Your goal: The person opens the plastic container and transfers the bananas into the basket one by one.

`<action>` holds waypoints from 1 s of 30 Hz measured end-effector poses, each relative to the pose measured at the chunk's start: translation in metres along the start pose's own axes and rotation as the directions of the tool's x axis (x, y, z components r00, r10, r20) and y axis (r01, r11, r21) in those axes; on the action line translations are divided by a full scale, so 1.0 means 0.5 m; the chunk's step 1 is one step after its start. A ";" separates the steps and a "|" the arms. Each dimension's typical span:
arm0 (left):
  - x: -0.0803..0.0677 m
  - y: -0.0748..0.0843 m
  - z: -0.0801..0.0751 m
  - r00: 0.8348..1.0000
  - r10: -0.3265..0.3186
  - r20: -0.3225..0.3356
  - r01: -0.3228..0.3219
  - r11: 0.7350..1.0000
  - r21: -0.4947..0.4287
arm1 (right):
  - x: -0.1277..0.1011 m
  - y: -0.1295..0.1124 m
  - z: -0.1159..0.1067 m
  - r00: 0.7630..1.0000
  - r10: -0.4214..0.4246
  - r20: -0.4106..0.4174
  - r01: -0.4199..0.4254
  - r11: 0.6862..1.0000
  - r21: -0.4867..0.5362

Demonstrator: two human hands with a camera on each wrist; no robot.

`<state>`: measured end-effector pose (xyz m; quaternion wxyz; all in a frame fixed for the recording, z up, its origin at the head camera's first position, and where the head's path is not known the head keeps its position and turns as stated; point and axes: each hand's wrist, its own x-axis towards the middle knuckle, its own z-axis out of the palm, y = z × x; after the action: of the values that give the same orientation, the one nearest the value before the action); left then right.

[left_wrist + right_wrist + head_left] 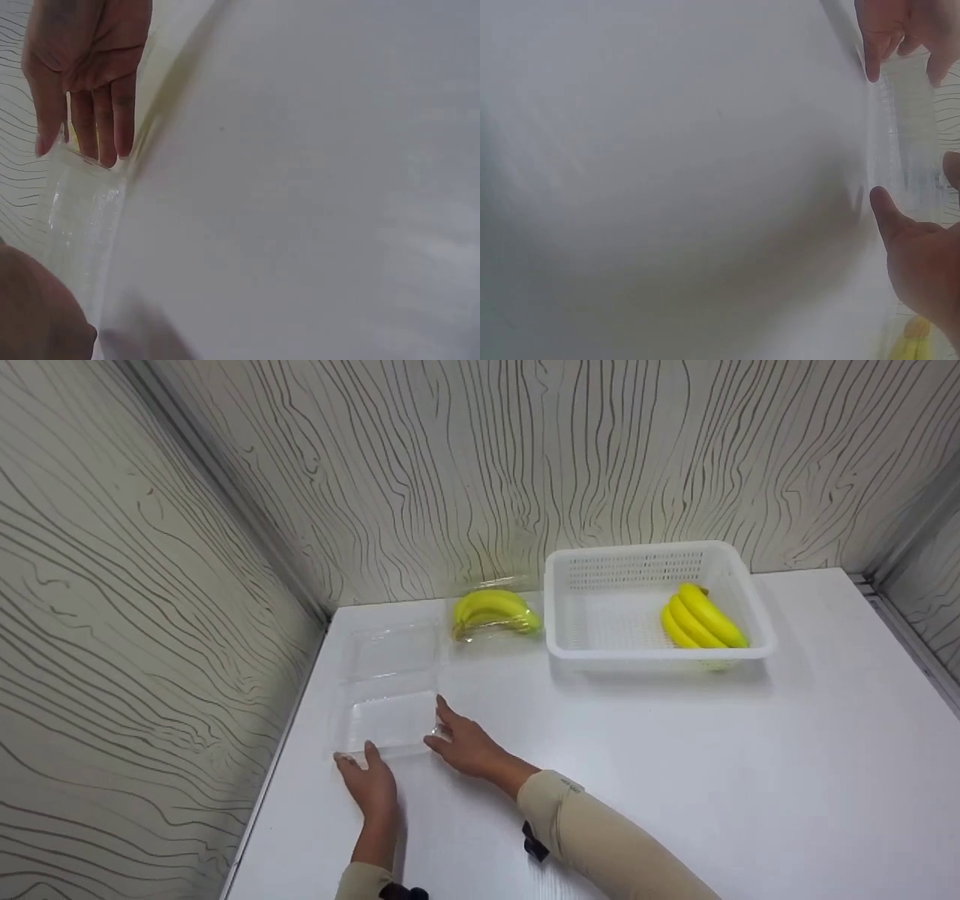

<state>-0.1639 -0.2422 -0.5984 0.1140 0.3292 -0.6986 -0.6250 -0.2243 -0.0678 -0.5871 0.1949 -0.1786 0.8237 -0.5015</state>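
Observation:
A clear plastic clamshell container (390, 720) lies with its lid (394, 652) folded back on the white table, at the left. My left hand (371, 784) holds its near-left corner, thumb and fingers spread along the edge. At the near-right corner my right hand (469, 742) grips the side between thumb and fingers. In the left wrist view the right hand (94, 82) shows palm-on, fingertips at the container's end (86, 202). The right wrist view has the left hand (911, 34) at one end of the container (907, 127) and the right hand (922, 262) at the other.
Behind the container, a bunch of bananas (495, 607) sits inside clear plastic packaging. A white slotted basket (660, 654) stands to its right, holding another banana bunch (701, 619). Wood-patterned walls (495, 472) bound the white table (637, 780) at the back and left.

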 end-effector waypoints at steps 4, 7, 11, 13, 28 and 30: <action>0.011 0.008 0.009 1.000 -0.010 -0.021 0.009 1.000 -0.026 | 0.008 -0.007 -0.007 1.000 -0.009 0.029 0.009 1.000 0.016; 0.020 0.009 0.012 0.999 -0.020 -0.039 0.018 0.999 -0.041 | 0.014 -0.011 -0.007 0.999 -0.004 0.033 0.002 0.998 0.062; 0.032 0.012 0.021 0.998 -0.027 -0.055 0.024 0.997 -0.067 | 0.023 -0.014 -0.006 0.999 -0.010 -0.046 0.015 0.993 0.117; 0.037 0.013 0.027 0.997 -0.033 -0.068 0.027 0.996 -0.084 | 0.028 -0.014 -0.006 0.996 -0.017 -0.085 0.027 0.992 0.120; 0.081 0.044 0.052 0.983 -0.103 -0.154 0.065 0.970 -0.233 | 0.016 -0.015 -0.003 1.000 0.002 0.018 -0.003 0.999 0.054; 0.088 0.046 0.057 0.983 -0.100 -0.156 0.062 0.971 -0.229 | 0.009 -0.012 -0.006 1.000 0.004 0.025 -0.006 0.998 0.055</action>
<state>-0.2207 -0.2457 -0.5932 0.1824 0.3935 -0.5980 -0.6739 -0.2289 -0.0702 -0.5811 0.2112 -0.1773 0.8075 -0.5214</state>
